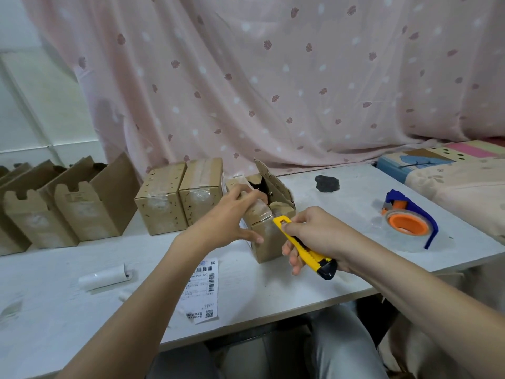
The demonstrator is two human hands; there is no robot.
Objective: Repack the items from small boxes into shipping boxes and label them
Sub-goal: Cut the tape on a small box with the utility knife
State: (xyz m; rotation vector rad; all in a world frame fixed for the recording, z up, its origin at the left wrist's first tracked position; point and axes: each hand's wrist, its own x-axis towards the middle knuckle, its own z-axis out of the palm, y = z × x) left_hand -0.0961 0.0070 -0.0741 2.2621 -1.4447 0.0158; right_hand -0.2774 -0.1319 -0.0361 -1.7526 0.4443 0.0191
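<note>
Cardboard shipping boxes (pixel 82 203) lined open at left of table (pixel 355 187), awaiting contents; label (pixel 202 291) flat nearby. Left hand (pixel 226 214), fingers curled over small taped box (pixel 266 231), steadying it; right hand (pixel 314 231) gripping yellow knife (pixel 303 247), apparently slitting tape.

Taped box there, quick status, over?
Left hand steadies taped box. Right hand grips yellow cutter at its tape. Top flap torn open. Nothing blocking.

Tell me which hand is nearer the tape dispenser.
Right. The right hand, gripping the yellow knife, is closer to the tape dispenser; the left hand holds the small box, farther away.
</note>
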